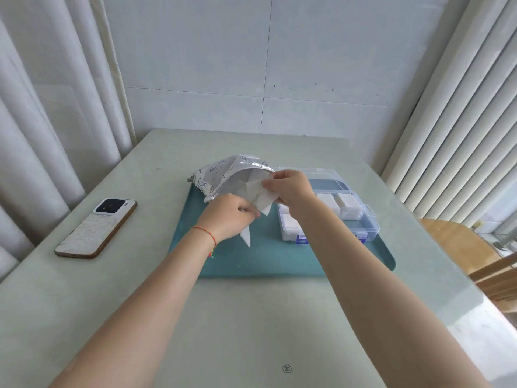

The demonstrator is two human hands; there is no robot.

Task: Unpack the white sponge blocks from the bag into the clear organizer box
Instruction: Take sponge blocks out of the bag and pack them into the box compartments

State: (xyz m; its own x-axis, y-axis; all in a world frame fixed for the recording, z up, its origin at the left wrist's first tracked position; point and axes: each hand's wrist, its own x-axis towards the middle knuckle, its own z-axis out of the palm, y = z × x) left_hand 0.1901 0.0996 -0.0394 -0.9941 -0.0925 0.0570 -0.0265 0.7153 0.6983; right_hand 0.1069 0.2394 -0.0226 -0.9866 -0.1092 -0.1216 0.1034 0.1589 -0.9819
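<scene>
Item: bag [223, 175]. Silvery foil-lined pouch with printed outer face, crumpled, held raised above the far left part of the tray [268, 256], mouth turned toward the camera. Grey inner lining showed through the opening.

Item: left hand [229, 217]. Positioned at the lower lip of the bag, back of the hand up, fingers curled and pinching the bag's edge. A pointed white flap [246, 236] hung below this hand; whether it was bag or wrapping could not be told. Red string bracelet [205, 233] on the wrist.

Item: right hand [288, 189]. At the mouth of the bag, fingers closed in a pinch on a white sheet-like piece [261, 196] that projected from the opening. Whether this piece was a sponge block or its wrapping could not be told.

Item: clear organizer box [369, 222]. Rested on the right part of the tray, lid open and leaning back, blue latches [302, 240] on the near side. White sponge blocks [348, 204] lay in its compartments, at least three visible, partly hidden behind the right forearm.

Item: tray. Teal, rounded corners, flat on the table [251, 331], carrying the box.

Item: phone [96, 228]. Lay face down on the table, well left of the tray, camera end away from the person, pale patterned case.

Surroundings: pale curtain [42, 107] at left, vertical blinds [461, 135] at right, wooden chair [461, 247] beside the table's right edge.
</scene>
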